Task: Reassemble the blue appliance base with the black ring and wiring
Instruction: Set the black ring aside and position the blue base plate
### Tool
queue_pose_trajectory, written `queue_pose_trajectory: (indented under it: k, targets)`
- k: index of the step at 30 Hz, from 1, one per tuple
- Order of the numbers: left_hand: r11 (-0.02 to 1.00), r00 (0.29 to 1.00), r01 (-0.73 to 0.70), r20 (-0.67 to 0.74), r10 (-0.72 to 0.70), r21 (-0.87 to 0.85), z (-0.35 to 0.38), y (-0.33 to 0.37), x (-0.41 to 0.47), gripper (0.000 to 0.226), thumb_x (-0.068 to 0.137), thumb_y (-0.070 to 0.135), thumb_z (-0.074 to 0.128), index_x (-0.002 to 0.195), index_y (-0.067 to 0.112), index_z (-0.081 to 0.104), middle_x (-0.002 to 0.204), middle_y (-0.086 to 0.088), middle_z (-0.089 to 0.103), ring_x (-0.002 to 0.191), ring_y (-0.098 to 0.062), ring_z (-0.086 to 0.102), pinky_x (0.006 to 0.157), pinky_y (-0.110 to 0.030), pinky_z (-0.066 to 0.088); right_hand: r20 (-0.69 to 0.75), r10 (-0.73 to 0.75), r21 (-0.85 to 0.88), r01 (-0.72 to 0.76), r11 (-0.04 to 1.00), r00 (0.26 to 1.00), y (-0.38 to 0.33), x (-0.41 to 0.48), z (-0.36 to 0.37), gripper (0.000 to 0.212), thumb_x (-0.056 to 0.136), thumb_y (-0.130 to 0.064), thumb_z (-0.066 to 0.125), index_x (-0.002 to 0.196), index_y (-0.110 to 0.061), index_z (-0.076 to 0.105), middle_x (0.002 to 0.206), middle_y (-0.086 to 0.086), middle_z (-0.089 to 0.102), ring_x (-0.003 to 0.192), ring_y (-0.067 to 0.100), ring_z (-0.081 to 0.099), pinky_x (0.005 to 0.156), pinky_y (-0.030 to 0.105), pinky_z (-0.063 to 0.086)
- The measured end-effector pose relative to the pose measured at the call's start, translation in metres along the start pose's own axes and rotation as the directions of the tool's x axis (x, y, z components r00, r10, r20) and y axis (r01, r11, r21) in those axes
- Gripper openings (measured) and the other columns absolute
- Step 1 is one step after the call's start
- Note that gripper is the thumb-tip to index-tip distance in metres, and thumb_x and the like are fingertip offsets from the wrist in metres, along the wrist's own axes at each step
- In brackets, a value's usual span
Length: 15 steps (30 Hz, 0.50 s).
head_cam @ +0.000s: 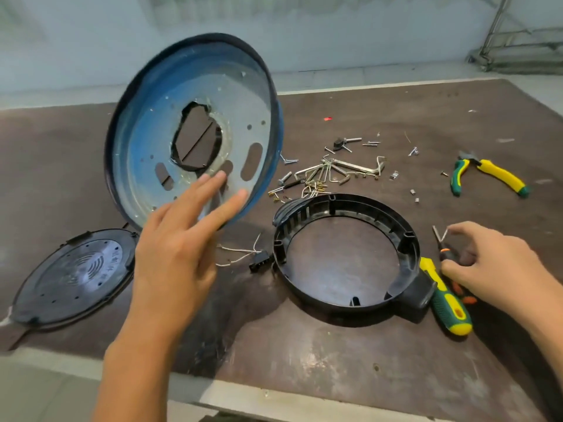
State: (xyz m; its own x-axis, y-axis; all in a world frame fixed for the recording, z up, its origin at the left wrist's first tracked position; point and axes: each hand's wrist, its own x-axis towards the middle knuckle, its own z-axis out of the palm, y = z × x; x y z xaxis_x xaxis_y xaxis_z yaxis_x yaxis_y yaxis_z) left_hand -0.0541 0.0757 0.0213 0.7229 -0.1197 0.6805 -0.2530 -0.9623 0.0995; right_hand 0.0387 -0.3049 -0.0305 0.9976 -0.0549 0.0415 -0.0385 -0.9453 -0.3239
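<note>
Blue base [195,129] is propped on edge at the table's [365,345] left, steadied by the spread fingers of the left hand [176,257]; black ring [344,254] lies flat just right of it, wiring [240,254] between. Base is best lowered squarely over the ring, wires threaded through first. Right hand [487,263], loosely curled, is reaching at a small tool beside the screwdriver [444,300]; loose screws [320,172] and pliers [487,176] clutter the far side.

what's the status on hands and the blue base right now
Left hand open, fingers against tilted blue base. Right hand reaching at small screwdriver. Black ring flat on table, unmounted. Connector wiring loose beside ring.
</note>
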Motion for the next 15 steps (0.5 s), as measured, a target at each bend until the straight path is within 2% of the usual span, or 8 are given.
queue_pose_trajectory:
  k: [3, 7, 10, 12, 14, 15]
  targets:
    - [1.0, 1.0, -0.001, 0.021, 0.002, -0.018, 0.0, 0.002, -0.001, 0.081, 0.076, -0.014, 0.068, 0.143, 0.028, 0.049, 0.15, -0.001, 0.046, 0.141, -0.02, 0.04, 0.103, -0.042, 0.039, -0.001, -0.013, 0.039, 0.013, 0.999, 1.0, -0.003, -0.001, -0.003, 0.055, 0.075, -0.03, 0.073, 0.126, -0.03, 0.054, 0.077, -0.007, 0.067, 0.075, 0.02, 0.062, 0.06, 0.03, 0.045]
    - [0.992, 0.98, -0.068, 0.176, 0.087, -0.109, 0.01, 0.031, 0.006, 0.085, 0.073, -0.013, 0.069, 0.141, 0.034, 0.05, 0.15, 0.002, 0.046, 0.139, -0.019, 0.042, 0.102, -0.037, 0.037, 0.097, -0.021, -0.084, 0.029, 0.996, 0.995, -0.005, -0.006, -0.003, 0.063, 0.08, -0.046, 0.071, 0.134, -0.033, 0.043, 0.101, 0.002, 0.068, 0.099, 0.03, 0.063, 0.076, 0.04, 0.055]
    - [0.974, 0.924, -0.141, 0.329, 0.194, -0.178, 0.02, 0.062, 0.013, 0.083, 0.069, -0.01, 0.071, 0.135, 0.037, 0.057, 0.149, 0.002, 0.047, 0.134, -0.021, 0.048, 0.094, -0.045, 0.046, 0.097, 0.004, -0.049, 0.001, 0.999, 0.995, -0.005, -0.003, -0.004, 0.065, 0.079, -0.036, 0.074, 0.137, -0.025, 0.048, 0.101, 0.002, 0.068, 0.1, 0.029, 0.062, 0.079, 0.037, 0.053]
    - [0.959, 0.864, -0.175, 0.432, 0.258, -0.223, 0.023, 0.076, 0.017, 0.085, 0.063, -0.008, 0.074, 0.132, 0.039, 0.059, 0.147, 0.004, 0.051, 0.133, -0.021, 0.051, 0.091, -0.047, 0.049, 0.111, 0.049, 0.053, -0.055, 0.997, 0.993, -0.003, 0.0, -0.007, 0.061, 0.078, -0.03, 0.075, 0.133, -0.02, 0.053, 0.095, 0.001, 0.068, 0.09, 0.022, 0.065, 0.073, 0.033, 0.052]
    - [0.95, 0.811, -0.207, 0.502, 0.299, -0.232, 0.027, 0.085, 0.019, 0.085, 0.063, -0.005, 0.076, 0.131, 0.043, 0.059, 0.146, 0.008, 0.051, 0.132, -0.02, 0.052, 0.094, -0.044, 0.05, 0.101, 0.085, 0.196, -0.103, 0.975, 0.991, 0.003, 0.002, -0.012, 0.045, 0.08, -0.027, 0.073, 0.122, -0.026, 0.058, 0.082, -0.003, 0.067, 0.072, 0.014, 0.064, 0.062, 0.029, 0.051]
    - [0.95, 0.802, -0.209, 0.516, 0.302, -0.231, 0.028, 0.087, 0.019, 0.084, 0.063, -0.004, 0.078, 0.129, 0.044, 0.06, 0.146, 0.009, 0.052, 0.132, -0.02, 0.052, 0.096, -0.043, 0.049, 0.076, 0.084, 0.236, -0.1, 0.967, 0.994, 0.007, 0.004, -0.013, 0.038, 0.082, -0.027, 0.069, 0.12, -0.024, 0.062, 0.079, -0.003, 0.067, 0.071, 0.016, 0.064, 0.062, 0.03, 0.048]
